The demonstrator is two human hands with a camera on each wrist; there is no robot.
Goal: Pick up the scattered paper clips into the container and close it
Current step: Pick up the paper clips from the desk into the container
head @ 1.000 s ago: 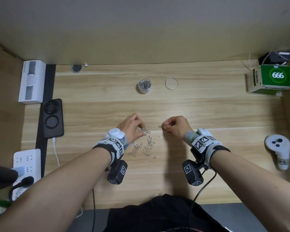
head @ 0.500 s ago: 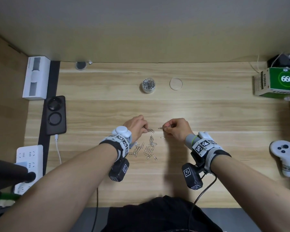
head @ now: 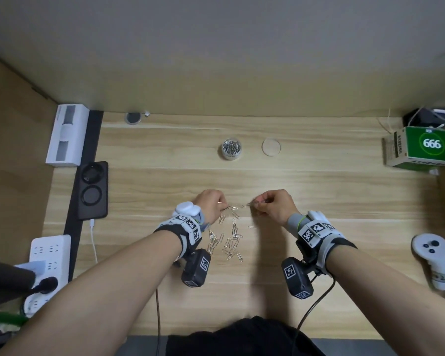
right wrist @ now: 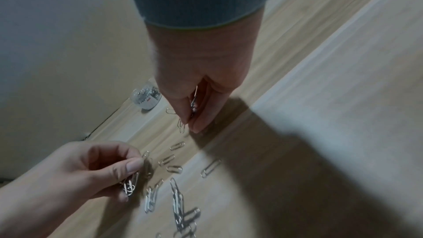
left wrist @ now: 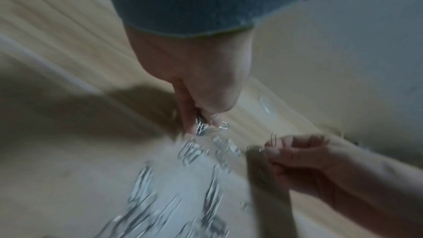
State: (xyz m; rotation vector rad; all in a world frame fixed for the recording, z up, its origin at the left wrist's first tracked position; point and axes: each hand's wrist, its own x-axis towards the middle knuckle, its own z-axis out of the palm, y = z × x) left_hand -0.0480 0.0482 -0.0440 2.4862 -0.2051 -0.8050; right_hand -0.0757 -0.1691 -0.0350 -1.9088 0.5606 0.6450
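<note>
Several silver paper clips point(head: 229, 240) lie scattered on the wooden desk point(head: 319, 191) between my hands. My left hand point(head: 212, 204) pinches a small bunch of paper clips point(left wrist: 202, 128) just above the pile's far left edge. My right hand point(head: 270, 205) pinches a few clips point(right wrist: 194, 100) at the pile's far right, fingertips close to the desk. A small clear round container point(head: 231, 149), partly filled with clips, stands open farther back. Its clear round lid point(head: 271, 147) lies flat to the container's right.
A green box point(head: 424, 147) sits at the back right and a white controller point(head: 433, 260) at the right edge. On the left are a white box point(head: 67, 134), a black charger pad point(head: 91, 190) and a white power strip point(head: 48, 263). A wall bounds the desk behind.
Both hands have stayed over the far edge of the pile, picking at clips. The head view has shifted slightly, and the pile looks much the same.
</note>
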